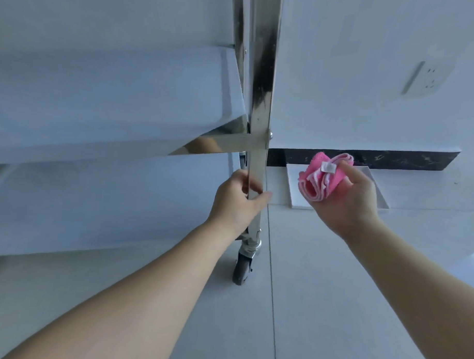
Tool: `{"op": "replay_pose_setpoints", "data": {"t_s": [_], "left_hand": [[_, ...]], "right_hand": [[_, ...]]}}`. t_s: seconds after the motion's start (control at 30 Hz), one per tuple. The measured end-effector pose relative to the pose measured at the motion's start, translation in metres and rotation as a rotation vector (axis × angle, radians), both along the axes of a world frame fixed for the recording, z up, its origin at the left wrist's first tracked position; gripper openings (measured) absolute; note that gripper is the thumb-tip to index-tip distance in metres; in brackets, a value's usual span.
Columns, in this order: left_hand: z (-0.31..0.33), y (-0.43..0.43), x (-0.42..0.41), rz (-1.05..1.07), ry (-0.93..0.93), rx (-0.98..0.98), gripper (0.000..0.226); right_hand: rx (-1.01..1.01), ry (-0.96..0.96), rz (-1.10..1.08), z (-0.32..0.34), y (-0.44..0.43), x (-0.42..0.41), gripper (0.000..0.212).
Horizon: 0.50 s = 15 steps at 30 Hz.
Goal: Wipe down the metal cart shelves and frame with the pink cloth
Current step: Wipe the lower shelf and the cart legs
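The metal cart fills the left of the head view. Its shiny upright post [261, 99] runs down the middle to a black caster wheel [242, 270]. Two pale shelves [112, 94] stretch out to the left of the post, one above the other. My left hand [237, 201] grips the post low down, just under the crossbar of the upper shelf. To the right of the post, apart from it, my right hand [350, 199] holds the folded pink cloth [320, 177], whose white tag faces me.
The cart stands on a pale tiled floor [320, 289]. A white wall with a black baseboard [392, 159] lies behind. A white flat panel [300, 187] leans at the wall's foot. A wall socket [424, 78] sits at the upper right.
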<state>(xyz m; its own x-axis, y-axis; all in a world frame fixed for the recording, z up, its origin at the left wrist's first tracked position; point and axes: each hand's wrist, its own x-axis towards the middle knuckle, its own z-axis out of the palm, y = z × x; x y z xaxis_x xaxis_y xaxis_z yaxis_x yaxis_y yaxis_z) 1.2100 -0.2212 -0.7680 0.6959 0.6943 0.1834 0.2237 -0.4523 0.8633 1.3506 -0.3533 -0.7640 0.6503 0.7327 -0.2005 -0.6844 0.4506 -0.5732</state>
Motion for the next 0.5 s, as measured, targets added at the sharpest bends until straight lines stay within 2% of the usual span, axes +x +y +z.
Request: {"op": "replay_pose_setpoints", "data": {"t_s": [0.1, 0.23, 0.33, 0.5], "left_hand": [[0.0, -0.012, -0.009, 0.082, 0.061, -0.015, 0.021], [-0.001, -0.032, -0.031, 0.201, 0.082, -0.026, 0.014], [-0.001, -0.048, -0.052, 0.29, 0.118, -0.031, 0.015], [0.003, -0.076, -0.098, 0.42, 0.139, -0.134, 0.01]], "right_hand": [[-0.05, 0.046, 0.118, 0.004, -0.009, 0.016, 0.027], [-0.011, 0.056, 0.267, 0.007, -0.015, 0.034, 0.029], [-0.031, 0.007, 0.385, 0.004, -0.02, 0.039, 0.038], [-0.038, 0.026, 0.49, -0.001, -0.029, 0.027, 0.038]]}}
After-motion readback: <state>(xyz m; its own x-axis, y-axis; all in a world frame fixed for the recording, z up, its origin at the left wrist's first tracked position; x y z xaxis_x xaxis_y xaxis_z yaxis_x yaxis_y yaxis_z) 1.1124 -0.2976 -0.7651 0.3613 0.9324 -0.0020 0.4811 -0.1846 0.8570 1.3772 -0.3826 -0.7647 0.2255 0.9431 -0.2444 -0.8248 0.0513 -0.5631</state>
